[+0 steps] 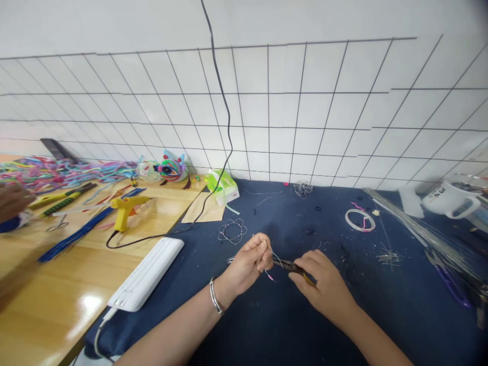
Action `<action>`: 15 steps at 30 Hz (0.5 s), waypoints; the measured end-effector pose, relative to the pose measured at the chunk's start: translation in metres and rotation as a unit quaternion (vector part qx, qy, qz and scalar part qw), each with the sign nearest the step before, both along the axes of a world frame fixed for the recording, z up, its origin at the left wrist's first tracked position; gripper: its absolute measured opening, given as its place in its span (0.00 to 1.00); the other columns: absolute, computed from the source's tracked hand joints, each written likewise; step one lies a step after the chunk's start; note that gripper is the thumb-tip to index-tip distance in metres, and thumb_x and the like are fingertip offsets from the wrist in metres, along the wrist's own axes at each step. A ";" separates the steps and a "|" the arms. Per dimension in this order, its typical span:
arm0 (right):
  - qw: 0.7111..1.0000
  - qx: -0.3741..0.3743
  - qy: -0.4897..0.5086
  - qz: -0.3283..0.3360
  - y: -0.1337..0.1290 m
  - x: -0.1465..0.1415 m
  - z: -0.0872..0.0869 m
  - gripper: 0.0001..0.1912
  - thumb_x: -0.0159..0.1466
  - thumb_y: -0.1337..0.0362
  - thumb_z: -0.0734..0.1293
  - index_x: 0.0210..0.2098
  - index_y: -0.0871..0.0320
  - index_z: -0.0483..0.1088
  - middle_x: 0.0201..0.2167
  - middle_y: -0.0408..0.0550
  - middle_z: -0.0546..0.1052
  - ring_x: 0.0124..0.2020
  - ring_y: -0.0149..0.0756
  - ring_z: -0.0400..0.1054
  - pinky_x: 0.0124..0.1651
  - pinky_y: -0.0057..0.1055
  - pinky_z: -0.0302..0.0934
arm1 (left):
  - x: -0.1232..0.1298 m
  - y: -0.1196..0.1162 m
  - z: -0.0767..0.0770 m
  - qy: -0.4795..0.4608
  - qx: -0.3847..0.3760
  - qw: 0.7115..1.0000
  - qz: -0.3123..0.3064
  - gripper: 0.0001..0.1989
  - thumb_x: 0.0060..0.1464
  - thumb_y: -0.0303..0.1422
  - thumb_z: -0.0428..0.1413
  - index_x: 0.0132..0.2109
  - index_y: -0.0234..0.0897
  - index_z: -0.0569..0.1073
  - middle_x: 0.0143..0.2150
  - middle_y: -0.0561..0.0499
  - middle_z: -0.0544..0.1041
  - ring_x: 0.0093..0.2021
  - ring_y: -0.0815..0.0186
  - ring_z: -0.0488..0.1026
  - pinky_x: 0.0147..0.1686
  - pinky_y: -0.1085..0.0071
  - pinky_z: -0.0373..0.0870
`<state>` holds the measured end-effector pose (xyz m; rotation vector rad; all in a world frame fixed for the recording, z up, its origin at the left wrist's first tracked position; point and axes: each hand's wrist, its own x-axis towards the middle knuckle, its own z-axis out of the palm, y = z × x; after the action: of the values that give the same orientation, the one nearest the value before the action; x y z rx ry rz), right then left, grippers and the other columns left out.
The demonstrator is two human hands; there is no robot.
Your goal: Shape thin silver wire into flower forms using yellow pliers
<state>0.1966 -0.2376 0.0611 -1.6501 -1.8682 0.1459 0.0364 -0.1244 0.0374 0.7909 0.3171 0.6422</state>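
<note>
While the left hand (pixel 249 262) pinches a thin wire (pixel 277 255) between thumb and fingers, the right hand (pixel 322 282) wraps around pliers (pixel 293 267), their nose at the wire, above dark blue cloth (pixel 263 325) near a flower-shaped wire frame (pixel 232 239).

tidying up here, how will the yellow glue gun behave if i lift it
The glue gun will probably feel stiff and fairly light, since its body looks like plastic. The black cord running from its handle will likely trail or tug. Its angular shape makes rolling unlikely.
</note>
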 end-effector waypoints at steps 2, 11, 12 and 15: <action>1.000 0.007 0.000 -0.014 0.000 0.000 0.000 0.07 0.61 0.63 0.60 0.35 0.57 0.69 0.29 0.47 0.68 0.33 0.34 0.60 0.38 0.34 0.57 | 0.000 0.000 -0.001 -0.013 -0.009 1.000 -0.016 0.07 0.56 0.34 0.50 0.33 0.35 0.62 0.21 0.58 0.60 0.17 0.78 0.49 0.22 0.78 0.50; 0.999 0.028 -0.028 -0.021 0.000 -0.003 -0.005 0.07 0.61 0.64 0.60 0.34 0.58 0.68 0.29 0.47 0.67 0.33 0.35 0.59 0.39 0.35 0.55 | 0.003 -0.006 -0.003 -0.012 -0.018 0.998 -0.051 0.06 0.59 0.32 0.47 0.34 0.35 0.62 0.18 0.58 0.60 0.15 0.78 0.48 0.21 0.77 0.50; 0.999 0.029 -0.029 -0.021 0.000 -0.003 -0.005 0.07 0.62 0.64 0.60 0.34 0.58 0.68 0.29 0.47 0.67 0.33 0.35 0.59 0.39 0.35 0.55 | 0.003 -0.006 -0.004 -0.005 -0.016 0.999 -0.049 0.06 0.59 0.32 0.47 0.34 0.35 0.62 0.18 0.58 0.60 0.15 0.78 0.49 0.21 0.77 0.50; 0.998 0.037 -0.038 -0.026 0.001 -0.004 -0.006 0.07 0.62 0.64 0.60 0.34 0.58 0.68 0.29 0.47 0.67 0.33 0.35 0.59 0.38 0.34 0.54 | 0.003 -0.007 -0.005 0.020 -0.008 0.999 -0.040 0.06 0.59 0.32 0.47 0.34 0.35 0.61 0.18 0.58 0.61 0.15 0.78 0.51 0.22 0.77 0.53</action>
<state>0.1930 -0.2370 0.0554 -1.6745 -1.8616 -0.0078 0.0394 -0.1318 0.0326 0.7972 0.3245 0.5491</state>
